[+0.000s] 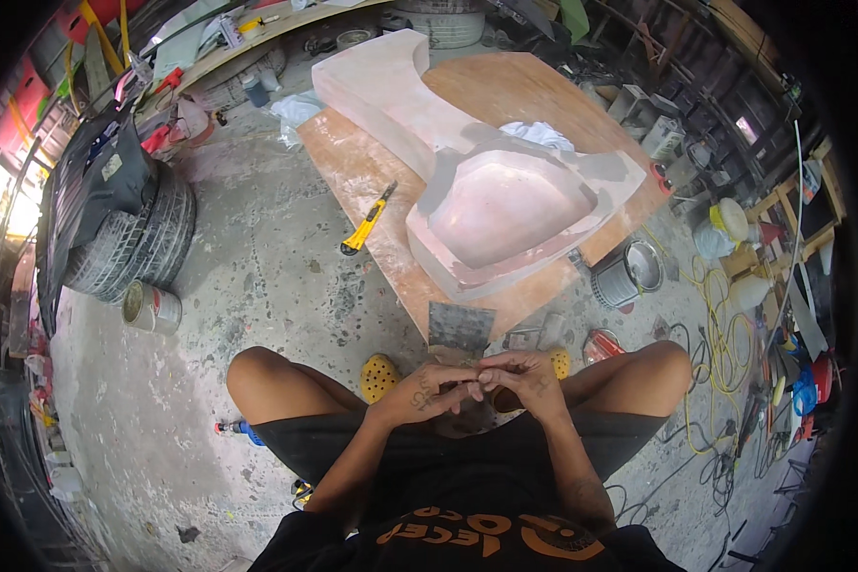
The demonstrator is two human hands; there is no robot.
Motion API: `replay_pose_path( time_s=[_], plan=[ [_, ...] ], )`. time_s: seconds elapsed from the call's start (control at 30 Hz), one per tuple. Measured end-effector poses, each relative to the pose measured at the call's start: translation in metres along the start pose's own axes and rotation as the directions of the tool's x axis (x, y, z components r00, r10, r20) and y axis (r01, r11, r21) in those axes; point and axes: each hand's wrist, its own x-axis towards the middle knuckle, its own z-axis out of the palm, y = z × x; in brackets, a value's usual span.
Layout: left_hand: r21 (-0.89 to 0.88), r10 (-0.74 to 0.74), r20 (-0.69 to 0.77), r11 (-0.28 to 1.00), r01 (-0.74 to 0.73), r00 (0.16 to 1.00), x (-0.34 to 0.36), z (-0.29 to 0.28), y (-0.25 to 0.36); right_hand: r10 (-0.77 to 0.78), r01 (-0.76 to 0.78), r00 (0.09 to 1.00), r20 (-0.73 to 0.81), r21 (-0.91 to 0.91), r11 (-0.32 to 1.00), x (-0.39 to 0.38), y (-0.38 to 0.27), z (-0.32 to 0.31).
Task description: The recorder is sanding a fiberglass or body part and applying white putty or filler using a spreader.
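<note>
My left hand (427, 392) and my right hand (529, 379) meet in front of my lap, between my bent knees. Their fingers are curled and pinched together at the tips. Whatever they hold, if anything, is too small or hidden to make out. Just beyond them a dark grey square sheet (460, 326) lies at the near corner of a brown wooden board (362, 176). On that board rests a large pale pink and grey moulded panel (510, 205) with a deep hollow. A yellow utility knife (369, 219) lies at the board's left edge.
An open paint can (616, 286) stands right of the board, with yellow cables (717, 329) beyond it. Tyres (133, 229) and another can (151, 309) stand at left. A white cloth (537, 133) lies behind the panel. Yellow clogs (379, 377) are on my feet.
</note>
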Motion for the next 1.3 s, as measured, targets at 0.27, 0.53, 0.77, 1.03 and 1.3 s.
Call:
replay_pose_path(
  time_s=[0.27,0.53,0.77,1.03,1.3],
  plan=[
    [0.024,0.036,-0.070,0.999,-0.034,0.997,-0.004,-0.008,0.004,-0.085,0.084,0.991,-0.099,-0.008,0.996,0.005,0.009,0.011],
    [0.141,-0.079,-0.630,0.967,0.213,0.773,-0.025,-0.057,-0.040,-0.410,0.181,0.793,-0.451,-0.468,0.865,-0.039,-0.042,-0.095],
    [0.225,-0.133,-0.607,0.917,0.330,0.783,-0.008,-0.036,-0.055,-0.516,0.133,0.350,-0.781,-0.504,0.853,-0.112,-0.092,-0.231],
    [0.436,-0.165,-0.455,0.816,0.380,0.875,0.041,0.010,-0.014,-0.014,-0.064,0.506,-0.863,-0.053,0.996,-0.068,0.053,-0.314],
    [0.667,-0.027,-0.623,0.503,0.549,0.782,0.053,0.014,-0.053,0.214,-0.058,0.686,-0.696,0.241,0.969,-0.022,0.164,-0.322]
  ],
)
